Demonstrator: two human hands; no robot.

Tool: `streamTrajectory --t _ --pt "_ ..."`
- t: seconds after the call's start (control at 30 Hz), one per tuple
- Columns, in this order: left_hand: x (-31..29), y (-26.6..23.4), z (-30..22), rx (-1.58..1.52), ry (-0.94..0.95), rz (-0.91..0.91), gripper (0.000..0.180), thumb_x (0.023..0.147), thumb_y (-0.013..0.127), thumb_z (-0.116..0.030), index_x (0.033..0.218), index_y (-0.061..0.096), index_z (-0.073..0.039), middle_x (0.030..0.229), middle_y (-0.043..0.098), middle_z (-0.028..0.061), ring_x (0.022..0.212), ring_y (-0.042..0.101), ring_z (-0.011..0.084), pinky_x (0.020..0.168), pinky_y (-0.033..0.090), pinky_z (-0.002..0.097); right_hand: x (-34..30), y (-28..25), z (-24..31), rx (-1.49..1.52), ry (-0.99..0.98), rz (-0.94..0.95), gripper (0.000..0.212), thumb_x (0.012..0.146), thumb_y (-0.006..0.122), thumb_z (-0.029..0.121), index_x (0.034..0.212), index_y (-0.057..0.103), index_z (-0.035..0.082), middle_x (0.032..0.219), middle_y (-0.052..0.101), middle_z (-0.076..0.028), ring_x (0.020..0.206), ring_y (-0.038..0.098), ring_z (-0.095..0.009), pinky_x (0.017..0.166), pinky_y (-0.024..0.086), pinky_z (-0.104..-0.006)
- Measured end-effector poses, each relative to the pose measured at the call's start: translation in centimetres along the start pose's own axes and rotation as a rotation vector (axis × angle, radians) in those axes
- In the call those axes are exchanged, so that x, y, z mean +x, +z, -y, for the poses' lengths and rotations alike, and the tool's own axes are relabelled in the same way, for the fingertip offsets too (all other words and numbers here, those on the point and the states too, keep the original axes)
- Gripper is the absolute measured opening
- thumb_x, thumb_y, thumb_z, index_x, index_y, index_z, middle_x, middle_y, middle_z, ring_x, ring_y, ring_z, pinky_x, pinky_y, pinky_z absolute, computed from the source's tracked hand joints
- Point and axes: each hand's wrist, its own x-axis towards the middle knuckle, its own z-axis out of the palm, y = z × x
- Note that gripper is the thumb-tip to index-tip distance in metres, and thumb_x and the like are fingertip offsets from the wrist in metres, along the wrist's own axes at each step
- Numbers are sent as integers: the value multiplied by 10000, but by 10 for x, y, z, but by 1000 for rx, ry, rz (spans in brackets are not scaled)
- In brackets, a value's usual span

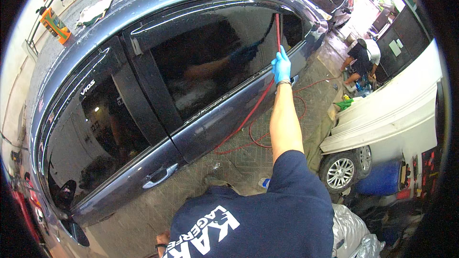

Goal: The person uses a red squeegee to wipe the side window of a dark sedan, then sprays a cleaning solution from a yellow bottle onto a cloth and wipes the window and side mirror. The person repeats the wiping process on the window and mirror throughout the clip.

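Note:
My right hand [281,67], in a blue glove, is raised at the rear door of a dark blue-grey car [201,134]. Its fingers are closed around a thin red hose [260,102]. Above the glove, a red length lies along the upright divider of the dark rear window [210,52]; whether it is hose or a reflection I cannot tell. Below the hand the hose hangs down past the door to the floor. At the lower edge, beside my dark blue shirt [258,220], a small part of my left hand [163,240] shows, its fingers mostly hidden.
An orange-and-green bottle [55,26] and a pale cloth [94,12] rest on the wet car. Loops of hose lie on the floor mat [234,162]. At the right are a white panel [382,114], wheels [340,172] and silvery bags [351,231]. Another person [363,59] crouches farther back.

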Motion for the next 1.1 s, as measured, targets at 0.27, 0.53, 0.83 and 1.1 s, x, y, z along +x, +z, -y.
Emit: streamTrajectory --t 0.27,0.53,0.83,1.1 --pt "0 2 7 -31 -20 -30 246 978 723 -284 971 783 -45 810 750 81 676 662 180 587 512 357 -97 -23 -52 -54 82 188 500 1121 507 252 1615 487 180 640 521 37 476 408 -73 410 331 -265" --pt "-3 -19 28 -319 -123 50 211 998 687 -247 955 754 -52 769 702 66 572 604 191 498 465 348 -290 -19 -107 -96 240 434 496 1093 586 209 1581 537 138 698 583 33 546 498 -71 518 394 -254" --pt "10 -24 33 556 270 242 188 970 634 -198 1065 742 -79 831 715 81 672 669 235 550 538 379 -273 -79 -130 -88 363 352 487 1098 555 153 1584 538 149 730 565 38 606 519 -72 571 434 -260" --pt "17 -22 -3 222 165 198 236 994 657 -202 1183 706 -68 935 754 116 677 692 246 544 565 403 -232 -78 -117 -34 315 327 470 1102 554 185 1569 556 139 722 551 39 586 500 -71 563 438 -254"
